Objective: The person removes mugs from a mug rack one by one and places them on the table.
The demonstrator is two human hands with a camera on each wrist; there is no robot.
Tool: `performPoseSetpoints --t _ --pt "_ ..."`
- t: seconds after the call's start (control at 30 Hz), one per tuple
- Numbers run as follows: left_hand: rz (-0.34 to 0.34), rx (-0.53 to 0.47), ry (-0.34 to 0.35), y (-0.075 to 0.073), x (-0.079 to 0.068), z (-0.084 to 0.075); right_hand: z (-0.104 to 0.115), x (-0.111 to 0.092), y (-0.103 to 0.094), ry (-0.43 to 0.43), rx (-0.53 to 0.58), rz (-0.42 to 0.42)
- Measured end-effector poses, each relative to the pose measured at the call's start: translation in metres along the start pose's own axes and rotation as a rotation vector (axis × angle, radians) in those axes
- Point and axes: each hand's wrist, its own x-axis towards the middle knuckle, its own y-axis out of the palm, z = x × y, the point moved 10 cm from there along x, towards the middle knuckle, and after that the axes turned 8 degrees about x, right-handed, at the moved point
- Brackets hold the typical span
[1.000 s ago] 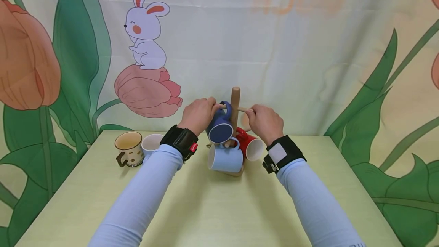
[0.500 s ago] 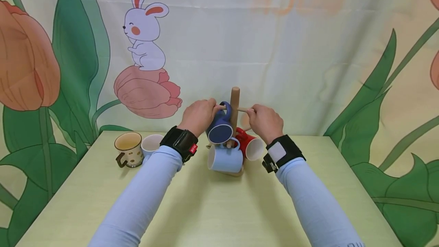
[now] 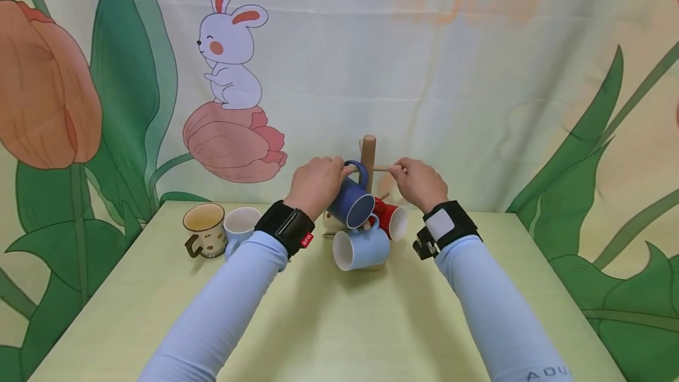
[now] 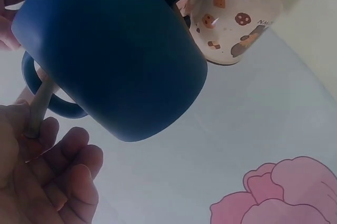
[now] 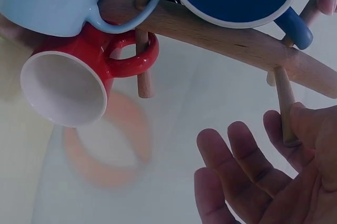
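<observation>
A wooden mug rack [image 3: 368,155] stands toward the back of the table. My left hand [image 3: 316,184] pinches the end of an upper peg [image 4: 39,110], on which a dark blue mug [image 3: 350,202] hangs by its handle. On the opposite side my right hand [image 3: 422,184] pinches another upper peg [image 5: 285,105] between thumb and index finger, its other fingers spread. Lower on the rack hang a light blue mug [image 3: 366,249], a red mug [image 5: 71,81] and a cream mug with cookie prints [image 4: 231,21]. The rack's base is mostly hidden behind the light blue mug.
Left of the rack, a cream mug with a brown handle [image 3: 208,237] and a light blue mug with white inside [image 3: 240,226] stand upright on the table [image 3: 339,323]. A printed cloth [image 3: 456,87] hangs behind the table.
The rack has turned a little: its light blue mug and dark blue mug have swung to the right, and the cream mug now shows behind. Both hands kept their pegs. The head view shifted slightly.
</observation>
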Motion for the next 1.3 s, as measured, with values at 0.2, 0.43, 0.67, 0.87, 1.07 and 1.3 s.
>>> performPoseSetpoints --t 0.2,0.43,0.67,0.87,1.07,1.3 --pt "-0.025 0.041 0.03 -0.003 -0.005 -0.006 -0.001 0.004 0.002 0.004 0.026 0.034" --pt "-0.092 0.085 0.078 -0.006 -0.012 -0.016 -0.005 0.008 0.006 -0.01 0.064 0.065" --pt "-0.1 0.103 0.091 -0.006 -0.014 -0.024 -0.008 0.011 0.005 -0.032 0.088 0.078" --pt "-0.124 0.141 0.107 -0.009 -0.015 -0.036 -0.012 0.013 0.004 -0.022 0.106 0.081" --pt "-0.138 0.178 0.109 -0.011 -0.016 -0.046 -0.018 0.017 0.004 -0.013 0.123 0.093" --pt "-0.087 0.206 0.11 -0.01 -0.014 -0.044 -0.011 0.015 0.002 -0.022 0.1 0.083"
